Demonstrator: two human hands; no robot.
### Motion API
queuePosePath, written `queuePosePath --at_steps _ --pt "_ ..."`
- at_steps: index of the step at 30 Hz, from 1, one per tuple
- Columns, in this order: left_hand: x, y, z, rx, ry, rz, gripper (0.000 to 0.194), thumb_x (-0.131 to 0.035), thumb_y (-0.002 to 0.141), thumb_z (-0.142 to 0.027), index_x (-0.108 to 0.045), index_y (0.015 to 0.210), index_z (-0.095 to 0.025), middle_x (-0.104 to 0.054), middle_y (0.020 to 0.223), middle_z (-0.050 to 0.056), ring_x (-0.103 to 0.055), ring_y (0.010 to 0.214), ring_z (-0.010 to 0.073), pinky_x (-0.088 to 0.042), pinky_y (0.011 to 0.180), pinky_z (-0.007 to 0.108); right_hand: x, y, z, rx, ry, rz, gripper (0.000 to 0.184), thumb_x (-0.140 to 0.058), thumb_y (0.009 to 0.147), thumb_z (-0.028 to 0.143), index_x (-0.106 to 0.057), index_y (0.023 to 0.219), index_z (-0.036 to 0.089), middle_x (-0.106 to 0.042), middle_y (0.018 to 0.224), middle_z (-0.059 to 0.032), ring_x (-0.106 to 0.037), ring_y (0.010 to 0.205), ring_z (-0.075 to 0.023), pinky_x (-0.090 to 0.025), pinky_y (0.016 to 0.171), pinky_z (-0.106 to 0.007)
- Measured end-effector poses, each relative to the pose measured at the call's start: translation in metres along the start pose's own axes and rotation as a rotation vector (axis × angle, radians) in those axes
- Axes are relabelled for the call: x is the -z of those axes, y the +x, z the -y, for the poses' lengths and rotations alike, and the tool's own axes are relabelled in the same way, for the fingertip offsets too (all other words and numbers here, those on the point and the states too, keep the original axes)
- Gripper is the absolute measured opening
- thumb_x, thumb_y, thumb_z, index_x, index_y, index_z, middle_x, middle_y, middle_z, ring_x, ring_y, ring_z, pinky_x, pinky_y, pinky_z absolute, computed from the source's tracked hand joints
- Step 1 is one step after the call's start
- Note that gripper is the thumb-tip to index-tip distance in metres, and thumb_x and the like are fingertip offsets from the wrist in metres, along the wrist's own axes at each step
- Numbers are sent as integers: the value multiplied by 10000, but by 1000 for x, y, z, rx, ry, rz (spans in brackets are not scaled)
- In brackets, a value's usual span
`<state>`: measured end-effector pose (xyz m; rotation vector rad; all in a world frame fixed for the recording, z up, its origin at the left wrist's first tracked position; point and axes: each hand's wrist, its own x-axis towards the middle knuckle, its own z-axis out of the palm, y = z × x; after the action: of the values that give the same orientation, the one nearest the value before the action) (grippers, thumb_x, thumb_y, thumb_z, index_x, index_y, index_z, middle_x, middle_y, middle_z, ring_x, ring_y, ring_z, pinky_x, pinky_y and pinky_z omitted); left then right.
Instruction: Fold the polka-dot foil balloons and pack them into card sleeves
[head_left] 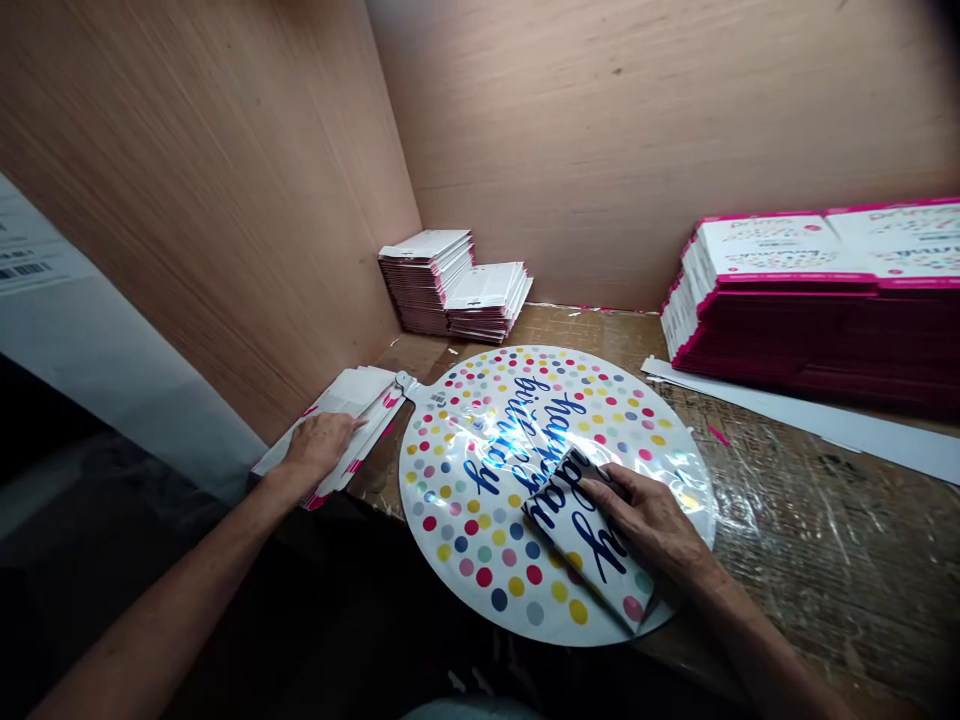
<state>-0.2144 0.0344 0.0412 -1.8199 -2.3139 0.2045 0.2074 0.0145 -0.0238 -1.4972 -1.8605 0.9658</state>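
Note:
A flat round foil balloon (495, 470) with coloured dots and blue "happy birthday" lettering lies on the table. My right hand (649, 520) rests on a folded balloon piece (585, 545) lying on top of it, fingers pressed together on the fold. At the table's left edge, my left hand (319, 445) lies on a white and pink flat package (349, 400), fingers curled over it.
Two stacks of white and pink packages (457, 285) sit in the back corner. A large pink stack (817, 300) stands at the right, with a white strip (825, 420) in front. Wooden walls (225, 200) close the left and back. The table (810, 540) is covered in clear film.

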Motion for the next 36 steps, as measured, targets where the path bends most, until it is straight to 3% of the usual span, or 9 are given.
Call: queuePosePath --at_steps 3,6,10,15,17,21,23,29,36 --pt "22 -4 2 0 13 -61 422 -347 936 -320 -676 761 -123 -720 823 208 -694 795 347 -515 708 425 1 1 1 6 52 -2 479 -513 856 655 -574 709 204 -548 614 4 -506 571 -152 -379 494 -244" --pt "31 -19 -17 -70 -18 -186 443 -278 974 -295 -682 940 -117 -723 990 202 -694 923 338 -524 784 441 6 -2 -1 -8 107 -10 462 -525 861 640 -595 739 200 -550 613 7 -500 564 -146 -379 489 -241" --pt "13 -37 -60 -424 -205 -244 365 -343 961 -242 -671 1094 -153 -695 1203 133 -649 1123 244 -497 972 362 17 -16 -8 -33 68 -55 422 -539 877 594 -610 753 197 -559 618 3 -499 569 -144 -379 492 -238" --pt "-12 -38 -103 -771 -406 -86 456 -355 872 -127 -617 1244 -151 -598 1375 103 -550 1282 211 -458 1064 357 29 -39 -6 -66 23 -57 382 -531 900 538 -627 767 194 -588 662 -8 -527 605 -150 -392 517 -243" --pt "-12 -35 -122 -737 -480 -98 432 -386 890 -183 -604 1260 -137 -579 1394 116 -536 1295 218 -443 1082 362 30 -40 2 -65 -15 -30 367 -535 901 513 -615 739 194 -579 659 -4 -516 605 -146 -383 517 -243" --pt "-6 -28 -169 -372 -430 -170 556 -413 954 -480 -588 1234 -32 -576 1329 245 -509 1282 358 -437 1049 512 26 -26 21 -7 -40 57 338 -515 917 471 -597 737 196 -575 676 2 -506 622 -139 -376 546 -244" --pt "-5 -23 -185 -357 -355 -124 618 -426 950 -527 -551 1278 -19 -529 1364 271 -456 1313 395 -411 1050 551 23 -17 27 37 -74 79 328 -498 924 455 -586 743 196 -568 677 2 -493 623 -137 -369 562 -250" --pt "-3 -5 -177 -938 -342 37 382 -477 953 -250 -528 1328 -199 -473 1448 138 -410 1360 276 -395 1092 438 17 -11 32 116 -273 157 307 -489 931 418 -514 714 203 -568 699 2 -479 640 -134 -342 608 -259" --pt "-1 -18 -184 -850 -538 25 370 -560 902 -412 -580 1191 -182 -515 1376 136 -445 1320 286 -438 1072 446 9 -2 33 75 -411 168 312 -500 916 403 -458 678 205 -531 659 0 -463 623 -140 -308 599 -268"
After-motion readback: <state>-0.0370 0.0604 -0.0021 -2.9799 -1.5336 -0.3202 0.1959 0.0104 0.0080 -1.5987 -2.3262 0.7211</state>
